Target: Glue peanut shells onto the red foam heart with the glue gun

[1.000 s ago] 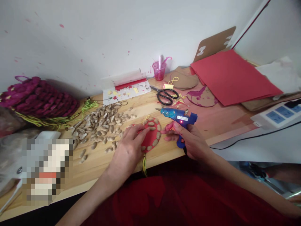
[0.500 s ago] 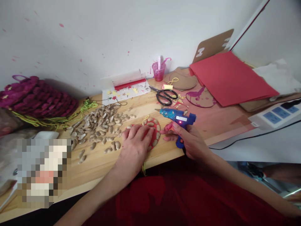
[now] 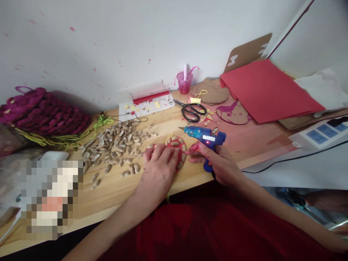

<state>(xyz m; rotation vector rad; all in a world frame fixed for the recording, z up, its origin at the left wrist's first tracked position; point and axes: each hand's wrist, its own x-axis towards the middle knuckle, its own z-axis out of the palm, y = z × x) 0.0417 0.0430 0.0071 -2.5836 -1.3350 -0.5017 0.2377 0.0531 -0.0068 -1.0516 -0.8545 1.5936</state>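
My right hand [image 3: 221,163] is closed around the handle of a blue glue gun [image 3: 199,133], which has a small red light lit. Its nozzle points left, above the wooden table. Under my left hand [image 3: 160,163] lies a red card [image 3: 177,140] with peanuts stuck along its rim; the hand covers its left part. Those fingers are bent and pressed down on the card, and their tips are partly hidden. A loop of yellow cord [image 3: 169,138] shows at the card's top. Loose peanuts and shells [image 3: 119,139] lie heaped to the left of my left hand.
Black-handled scissors [image 3: 191,109] lie behind the glue gun. A pink cup [image 3: 184,82] holds a marker. Red sheets [image 3: 272,90] and a white power strip [image 3: 320,132] are at the right. At the left is a stack of purple pieces [image 3: 49,112] with yellow-green cords.
My left hand has shifted slightly right over the red card, its fingers drawn closer together. The glue gun stays in my right hand, almost unmoved.
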